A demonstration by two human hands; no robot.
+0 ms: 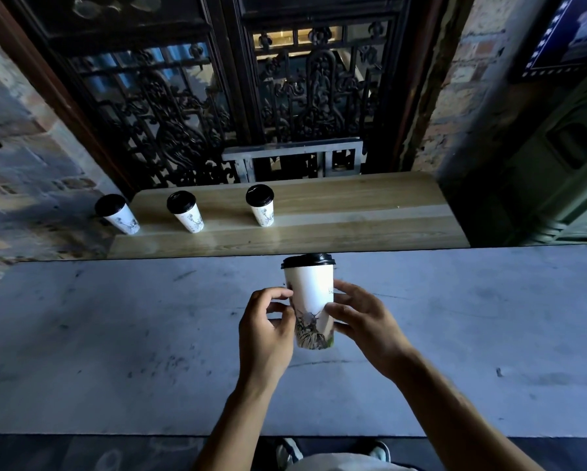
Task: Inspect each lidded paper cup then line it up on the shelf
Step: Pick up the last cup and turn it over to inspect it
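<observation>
I see the paper cup point(310, 297) upright at frame centre, lifted above the grey bench point(115, 334) for inspection; my left hand point(266, 329) pinches its side with fingertips, my right hand point(363, 321) wraps the other side, likely to turn it; three cups point(186, 212) already line the wooden shelf point(353, 205) upper left, leaving room on the right.

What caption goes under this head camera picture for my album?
Two hands, left hand and right hand, hold a black-lidded white paper cup above a grey stone counter; three matching cups line the wooden shelf.
</observation>
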